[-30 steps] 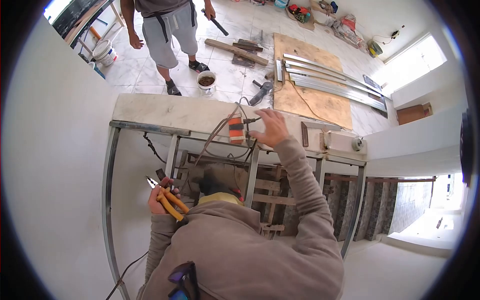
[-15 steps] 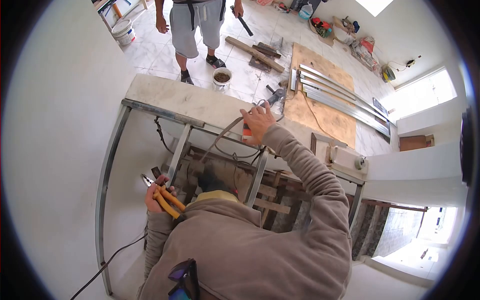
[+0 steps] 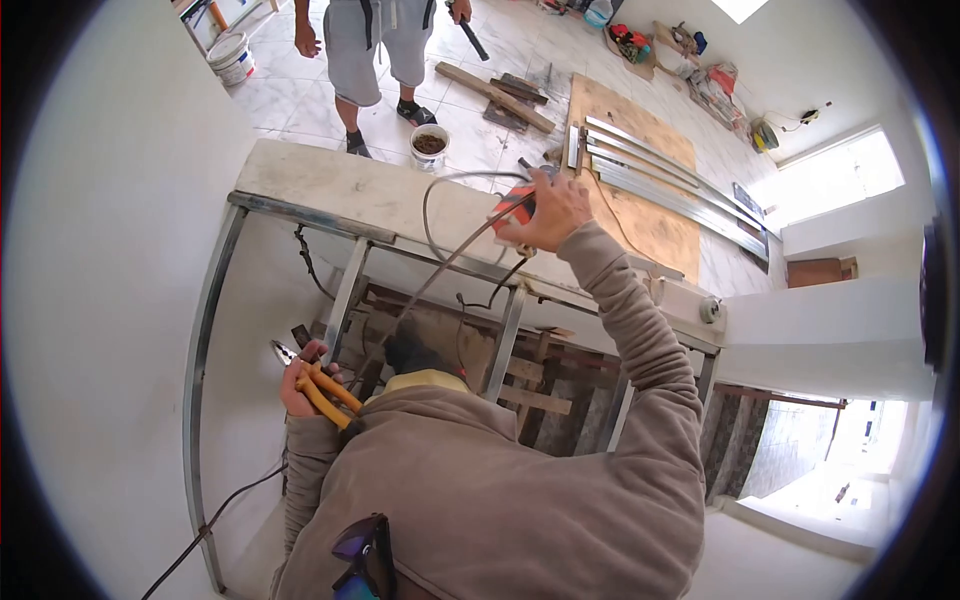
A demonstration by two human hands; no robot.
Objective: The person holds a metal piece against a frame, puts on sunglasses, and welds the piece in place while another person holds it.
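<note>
My left hand (image 3: 302, 380) is closed around pliers (image 3: 320, 390) with orange-yellow handles, their metal jaws pointing up and to the left. It is near an upright metal bar (image 3: 345, 292) of the frame. My right hand (image 3: 557, 210), arm stretched forward, grips a small orange-red boxy object (image 3: 512, 208) above the ledge (image 3: 330, 185). Its exact kind is not clear, as my fingers cover part of it. A grey cable (image 3: 432, 215) loops beside the object, and a dark strip or cord runs from there down toward my chest.
The metal frame's top rail (image 3: 310, 220) runs below the ledge. Beyond stands a person in grey shorts (image 3: 375, 50) holding a dark tool, with a bucket (image 3: 429, 146) nearby. Metal profiles (image 3: 665, 185) lie on a plywood sheet (image 3: 640, 125). Wooden planks (image 3: 540, 385) are under the frame.
My right hand has moved right and slightly up with the orange-red object, which is now turned and more visible. The grey cable now arches over the ledge. My left hand still holds the pliers.
</note>
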